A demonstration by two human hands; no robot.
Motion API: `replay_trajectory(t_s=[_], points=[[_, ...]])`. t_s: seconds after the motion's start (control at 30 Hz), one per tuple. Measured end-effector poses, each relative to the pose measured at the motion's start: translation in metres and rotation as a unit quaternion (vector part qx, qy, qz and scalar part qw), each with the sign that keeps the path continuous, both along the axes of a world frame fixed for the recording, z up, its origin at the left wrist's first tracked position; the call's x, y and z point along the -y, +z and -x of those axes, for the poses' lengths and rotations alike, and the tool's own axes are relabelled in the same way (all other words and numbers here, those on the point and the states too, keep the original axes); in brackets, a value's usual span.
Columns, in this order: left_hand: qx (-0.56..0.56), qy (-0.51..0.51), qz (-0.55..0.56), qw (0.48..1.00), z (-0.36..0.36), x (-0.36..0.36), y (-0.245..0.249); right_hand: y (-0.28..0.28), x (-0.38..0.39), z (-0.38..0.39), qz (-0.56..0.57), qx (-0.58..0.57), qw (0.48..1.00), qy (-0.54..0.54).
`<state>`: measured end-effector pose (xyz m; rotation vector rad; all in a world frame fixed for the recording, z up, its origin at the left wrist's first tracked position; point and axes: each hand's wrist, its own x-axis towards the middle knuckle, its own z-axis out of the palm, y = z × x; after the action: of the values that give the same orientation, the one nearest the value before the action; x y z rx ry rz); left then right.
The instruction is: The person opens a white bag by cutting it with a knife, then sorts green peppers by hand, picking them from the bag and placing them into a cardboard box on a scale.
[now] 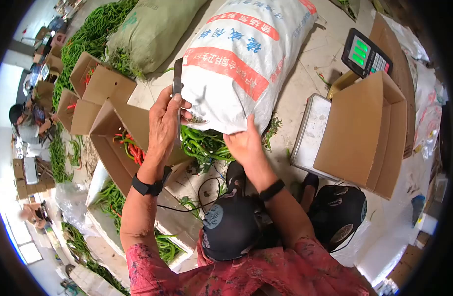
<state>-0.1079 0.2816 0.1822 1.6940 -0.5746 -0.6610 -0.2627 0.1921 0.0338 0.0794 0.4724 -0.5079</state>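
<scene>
A large white woven sack (pixel 236 64) with red bands and blue lettering lies in front of me, its near end open above green peppers (pixel 204 145). My left hand (pixel 165 116) is closed around a long dark flat blade (pixel 177 81), which stands upright along the sack's left edge. Its fingertips are close to the sack's mouth. My right hand (pixel 246 143) grips the lower edge of the sack's mouth, with the thumb on top of the cloth.
Left are cardboard boxes (pixel 105 91), one with red peppers (pixel 133 148), a green sack (pixel 147 34) and a pepper heap (pixel 93 29). Right are a scale platform (pixel 310 133), a tilted box (pixel 354 133) and a lit display (pixel 359 52). Other people sit far left.
</scene>
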Motion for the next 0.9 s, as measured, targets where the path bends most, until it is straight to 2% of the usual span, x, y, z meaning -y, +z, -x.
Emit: replay_trajectory(t_s=[0.03,0.1,0.13,0.2,0.23,0.33,0.37,0.43,0.47,0.5,0.57,0.6,0.63,0.67,0.7,0.77,0.8,0.83,0.9], points=[[0.003,-0.010,-0.001,1.000,-0.001,0.008,-0.001,0.007,0.018,-0.016,-0.001,0.003,1.000,-0.010],[-0.015,-0.032,0.014,0.999,-0.008,0.027,-0.006,0.017,0.050,-0.046,0.021,0.125,0.988,-0.092],[-0.017,-0.047,0.010,0.999,-0.011,0.037,-0.007,0.018,0.061,-0.058,0.022,0.132,0.986,-0.100],[-0.017,-0.058,-0.007,0.998,-0.016,0.056,-0.005,0.017,0.074,-0.077,-0.015,-0.024,0.995,-0.091],[-0.019,-0.063,-0.011,0.998,-0.019,0.063,-0.006,0.014,0.075,-0.079,-0.014,-0.023,0.995,-0.092],[0.006,-0.066,-0.037,0.997,-0.028,0.083,-0.010,0.001,0.061,-0.074,0.038,0.162,0.986,-0.008],[0.009,-0.067,-0.037,0.997,-0.033,0.089,-0.007,0.010,0.055,-0.073,0.014,0.147,0.989,-0.009],[0.101,-0.113,-0.087,0.985,-0.042,0.104,-0.001,0.027,0.037,-0.066,0.104,0.065,0.992,-0.018],[0.194,-0.117,-0.103,0.968,-0.050,0.116,-0.002,0.016,0.035,-0.053,0.157,-0.026,0.987,0.030],[0.282,-0.143,-0.111,0.942,-0.060,0.132,-0.001,0.008,0.030,-0.044,0.158,-0.023,0.987,0.024],[0.392,-0.176,-0.090,0.899,-0.076,0.173,0.003,0.011,0.028,-0.027,0.255,-0.142,0.956,0.033],[0.393,-0.181,-0.088,0.897,-0.079,0.197,0.004,0.019,0.030,-0.015,0.279,-0.166,0.943,0.070],[0.423,-0.201,-0.127,0.874,-0.079,0.223,0.006,0.038,0.034,-0.003,0.300,-0.189,0.929,0.106],[0.453,-0.220,-0.167,0.848,-0.079,0.247,0.007,0.029,0.030,-0.003,0.296,-0.202,0.929,0.095],[0.457,-0.224,-0.167,0.844,-0.077,0.269,0.006,0.022,0.028,-0.004,0.274,-0.192,0.940,0.066],[0.509,-0.238,-0.281,0.778,-0.074,0.307,-0.004,0.024,0.031,-0.002,0.280,-0.209,0.930,0.114],[0.545,-0.245,-0.297,0.745,-0.074,0.317,-0.011,0.024,0.033,0.002,0.319,-0.239,0.904,0.157],[0.547,-0.250,-0.301,0.740,-0.074,0.324,-0.018,0.045,0.038,0.009,0.388,-0.218,0.887,0.125],[0.537,-0.289,-0.338,0.717,-0.076,0.331,-0.033,0.027,0.029,-0.003,0.224,-0.146,0.958,0.102]])
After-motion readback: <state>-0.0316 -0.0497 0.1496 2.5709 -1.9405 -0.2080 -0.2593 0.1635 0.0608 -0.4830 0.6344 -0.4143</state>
